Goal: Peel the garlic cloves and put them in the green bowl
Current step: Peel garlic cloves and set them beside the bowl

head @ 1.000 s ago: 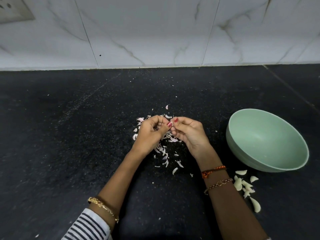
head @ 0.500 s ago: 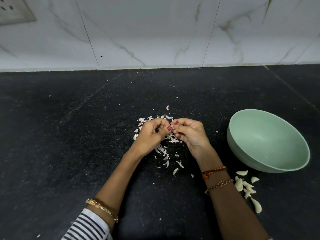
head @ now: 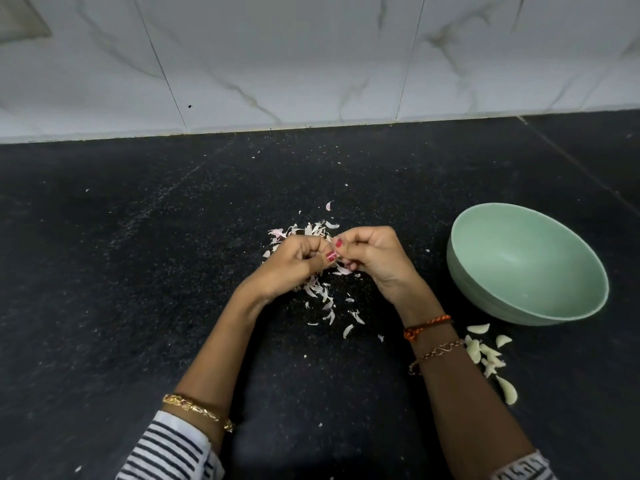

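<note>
Both hands are up close together over the counter [head: 121, 271], thumbs nearly touching, right above a messy heap of skins [head: 320, 292]. The left hand [head: 294, 265] has its fingers curled in tight, and the right hand [head: 372, 259] is curled the same way, thumb and fingertips pinched toward the left one. Pretty clearly they're both working on one small clove between them, but the clove itself is basically hidden by the fingers, so can't say how much skin is on it. A strip of pinkish peel [head: 343, 270] pokes out just under the right thumb.

The bowl [head: 585, 306] sits off to the right, well apart from the hands, tilted a bit toward the camera, and nothing shows inside it. The peeled cloves [head: 485, 355] are lying in a loose bunch on the counter just in front of the bowl, beside the right forearm, not in it.

Other bits: a gold bangle [head: 197, 408] and striped sleeve [head: 166, 448] on the left arm, an orange thread [head: 427, 325] and a chain bracelet [head: 436, 355] on the right wrist. White marble-look tiles [head: 311, 57] run along the back.
</note>
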A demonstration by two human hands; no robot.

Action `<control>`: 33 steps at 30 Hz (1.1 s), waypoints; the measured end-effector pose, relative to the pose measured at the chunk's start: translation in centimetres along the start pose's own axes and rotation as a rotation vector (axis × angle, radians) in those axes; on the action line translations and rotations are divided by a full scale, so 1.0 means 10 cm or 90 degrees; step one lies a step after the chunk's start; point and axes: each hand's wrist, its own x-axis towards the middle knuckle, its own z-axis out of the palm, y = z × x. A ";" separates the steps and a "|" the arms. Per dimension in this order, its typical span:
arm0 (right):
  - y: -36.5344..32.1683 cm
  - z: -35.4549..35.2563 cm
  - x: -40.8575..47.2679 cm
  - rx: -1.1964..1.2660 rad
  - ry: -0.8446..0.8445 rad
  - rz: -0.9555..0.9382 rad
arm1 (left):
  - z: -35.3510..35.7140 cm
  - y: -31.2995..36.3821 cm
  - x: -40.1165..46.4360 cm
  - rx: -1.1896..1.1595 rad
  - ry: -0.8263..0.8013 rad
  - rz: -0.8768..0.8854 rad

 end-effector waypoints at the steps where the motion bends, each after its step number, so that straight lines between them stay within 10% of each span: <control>1: -0.01 -0.01 0.00 -0.018 -0.006 -0.013 | 0.00 0.00 0.00 0.002 -0.012 0.000; 8: 0.03 0.04 0.02 -0.055 0.113 -0.049 | 0.09 -0.03 0.03 0.048 0.077 0.002; 13: 0.07 0.23 0.01 0.145 0.239 0.040 | 0.19 -0.04 0.05 0.401 0.290 0.193; 21: 0.02 0.20 0.01 0.261 0.087 0.094 | 0.18 -0.11 0.06 0.545 0.435 0.315; 33: 0.03 0.37 -0.04 0.345 0.168 -0.023 | 0.19 -0.09 0.06 0.411 0.466 0.339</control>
